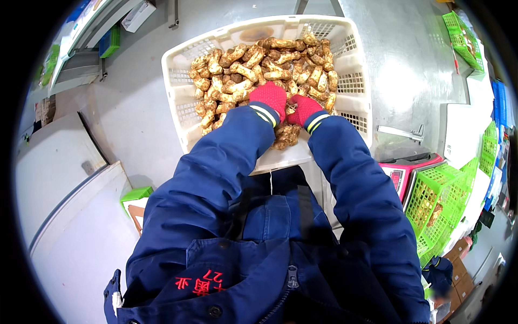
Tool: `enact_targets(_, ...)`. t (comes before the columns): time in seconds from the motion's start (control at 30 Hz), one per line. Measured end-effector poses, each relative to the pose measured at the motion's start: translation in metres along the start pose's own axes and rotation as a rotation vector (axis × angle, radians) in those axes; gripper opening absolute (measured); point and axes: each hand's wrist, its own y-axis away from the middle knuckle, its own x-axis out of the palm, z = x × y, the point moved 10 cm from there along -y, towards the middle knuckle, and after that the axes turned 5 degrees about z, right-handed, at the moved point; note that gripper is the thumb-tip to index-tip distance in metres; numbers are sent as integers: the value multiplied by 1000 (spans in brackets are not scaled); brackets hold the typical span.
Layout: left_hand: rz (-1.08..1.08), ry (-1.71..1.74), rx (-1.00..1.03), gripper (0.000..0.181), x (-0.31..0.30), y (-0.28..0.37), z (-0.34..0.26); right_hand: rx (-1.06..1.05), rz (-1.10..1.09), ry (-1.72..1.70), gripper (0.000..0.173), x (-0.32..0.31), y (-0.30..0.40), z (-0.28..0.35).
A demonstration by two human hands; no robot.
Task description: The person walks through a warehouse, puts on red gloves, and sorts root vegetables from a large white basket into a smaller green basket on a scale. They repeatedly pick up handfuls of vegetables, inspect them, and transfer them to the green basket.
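Note:
A white plastic crate (267, 162) sits before me, holding a heap of brown-and-cream mushrooms (243, 73) with thick stems. Both hands wear red knit gloves and reach into its near half. My left hand (269, 98) is back-up over the mushrooms, its fingers hidden beneath it. Just to the right, my right hand (304, 109) has curled fingers close to the left one. Whether either hand grips a mushroom is not visible. A smaller group of mushrooms (287, 137) lies below my wrists at the crate's near side.
A metal caliper (400, 133) lies on the steel table (394, 81) right of the crate. Nearer me are a red-edged digital scale (398, 174) and a green plastic basket (433, 198). A white board (459, 129) stands beyond the scale. Another person (439, 279) is at lower right.

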Motion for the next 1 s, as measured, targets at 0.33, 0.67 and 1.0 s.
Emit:
enact_targets(0.33,-211,1261,103,25,-55,41,85,80,-100,-1307,28,-105,93,13)
enact_targets(0.67,-328,-140,244,29,-43,44,50,366,34,90,65,-25,-10,-20)
enact_targets(1.0,-221,835,136,40,-24,45,118,387,243,-1139,8,-16,15,-13)
